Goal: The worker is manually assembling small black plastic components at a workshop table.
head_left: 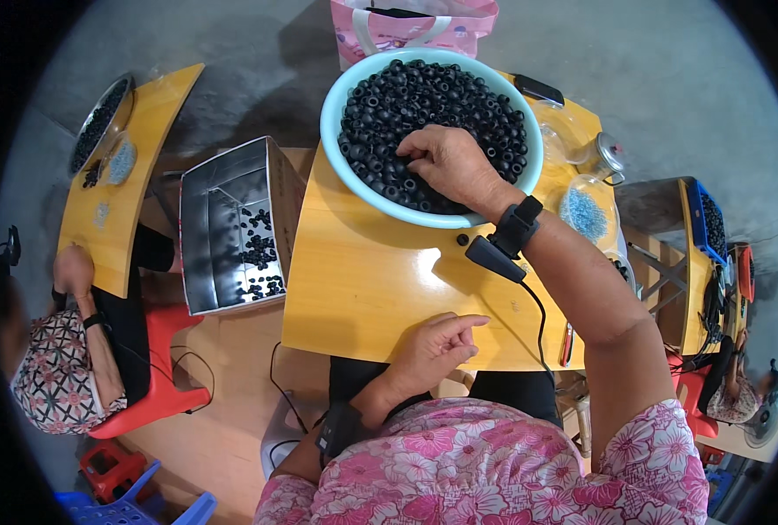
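Observation:
My right hand [455,166] reaches into a light-blue basin [329,144] heaped with small black ring-shaped pieces [433,92]. Its fingers are bent and drawn together over the pieces; whether one is between the fingertips I cannot make out. Just over the table's near edge is my left hand [441,346], with index finger and thumb stretched out apart and nothing visible between them. One loose black piece [462,239] lies on the yellow table [363,271] below the basin, near the dark device [498,249] at my right wrist.
Right of the basin stand a tub of pale-blue bits [584,214], a metal-lidded jar [610,153] and a black case [538,89]. A red-handled tool [567,346] lies at the near edge. Left is an open box [231,184] with black pieces; a co-worker [74,350] sits beyond.

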`<state>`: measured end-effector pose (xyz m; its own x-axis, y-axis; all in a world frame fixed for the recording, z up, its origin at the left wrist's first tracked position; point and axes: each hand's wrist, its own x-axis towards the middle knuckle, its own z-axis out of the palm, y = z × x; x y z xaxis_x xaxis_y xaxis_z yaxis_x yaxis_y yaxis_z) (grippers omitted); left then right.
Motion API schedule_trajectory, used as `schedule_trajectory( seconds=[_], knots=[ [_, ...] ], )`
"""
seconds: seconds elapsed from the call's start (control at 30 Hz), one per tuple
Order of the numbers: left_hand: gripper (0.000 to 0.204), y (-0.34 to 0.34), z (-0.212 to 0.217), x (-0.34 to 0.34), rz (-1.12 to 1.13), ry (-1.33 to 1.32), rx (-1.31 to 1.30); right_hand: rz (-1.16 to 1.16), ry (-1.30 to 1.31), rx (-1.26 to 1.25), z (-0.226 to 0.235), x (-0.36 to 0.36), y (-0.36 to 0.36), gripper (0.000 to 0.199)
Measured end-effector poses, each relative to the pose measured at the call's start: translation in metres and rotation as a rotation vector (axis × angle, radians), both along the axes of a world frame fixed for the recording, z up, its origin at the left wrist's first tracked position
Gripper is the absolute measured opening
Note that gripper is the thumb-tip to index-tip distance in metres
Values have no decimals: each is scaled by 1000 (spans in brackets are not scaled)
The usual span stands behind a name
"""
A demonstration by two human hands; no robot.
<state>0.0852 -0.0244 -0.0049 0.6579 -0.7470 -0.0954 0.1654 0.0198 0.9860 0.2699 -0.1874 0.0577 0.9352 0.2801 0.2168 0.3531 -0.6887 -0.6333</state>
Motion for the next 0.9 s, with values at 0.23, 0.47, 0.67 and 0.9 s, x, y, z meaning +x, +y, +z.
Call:
schedule_trajectory(
  seconds=[0.23, 0.47, 0.67, 0.9],
  knots=[
    [38, 0, 0, 1, -3, 9, -18, 25, -67, -88, 1, 3, 0, 21],
    [38, 2, 3, -1, 8, 0, -24, 42, -163, -224, 3, 0, 8, 17],
    [40, -1, 1, 1, -3, -6, 62, 96, -260, -278, -7, 11, 1, 16],
    [38, -5, 5, 3, 31, -8, 82, -9, -122, -153, -9, 10, -14, 14]
  ],
)
